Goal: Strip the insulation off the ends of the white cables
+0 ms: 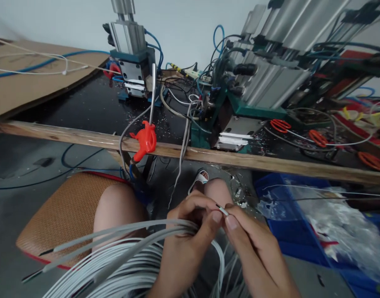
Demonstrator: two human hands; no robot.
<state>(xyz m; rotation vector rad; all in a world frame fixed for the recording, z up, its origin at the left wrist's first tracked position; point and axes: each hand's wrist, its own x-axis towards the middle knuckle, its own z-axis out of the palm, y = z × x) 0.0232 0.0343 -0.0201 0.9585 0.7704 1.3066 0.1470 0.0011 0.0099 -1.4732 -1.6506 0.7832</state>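
A bundle of white cables (121,256) lies across my lap, its loose ends pointing left. My left hand (186,236) is closed around the bundle near its right end. My right hand (254,248) pinches the tip of one white cable (222,210) between thumb and forefinger, right against my left thumb. Both hands meet just above my knees, below the wooden edge of the bench (270,163).
On the bench stand a small pneumatic press (132,58) at the back left and a larger machine (254,87) at the right, with tangled wires. An orange air gun (144,140) hangs at the edge. Orange scissors (281,125) lie right. A blue bin (301,231) of scraps sits at right.
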